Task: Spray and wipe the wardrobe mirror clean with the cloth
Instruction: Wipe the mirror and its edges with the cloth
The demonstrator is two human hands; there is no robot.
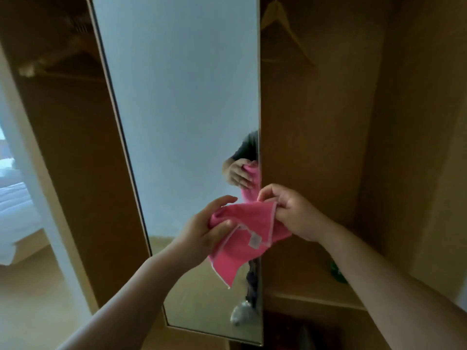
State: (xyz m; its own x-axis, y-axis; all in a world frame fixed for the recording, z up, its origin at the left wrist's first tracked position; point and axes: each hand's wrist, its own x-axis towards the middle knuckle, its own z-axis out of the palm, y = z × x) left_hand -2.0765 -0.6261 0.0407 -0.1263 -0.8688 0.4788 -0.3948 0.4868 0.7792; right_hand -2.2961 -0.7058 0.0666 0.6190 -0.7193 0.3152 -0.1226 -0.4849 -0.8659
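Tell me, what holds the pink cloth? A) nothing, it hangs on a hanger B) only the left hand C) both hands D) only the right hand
C: the left hand grips one bunched end of the pink cloth, and the right hand pinches its upper edge.

bedroom with wardrobe (316,122), hanger (280,24), bed (15,205)

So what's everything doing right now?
pink cloth: bunched, held up by both hands
left hand: grips the cloth's left end
right hand: pinches the cloth's edge
mirror: upright, reflecting hand and cloth
hanger: hanging, bare
green thing: on shelf, half hidden
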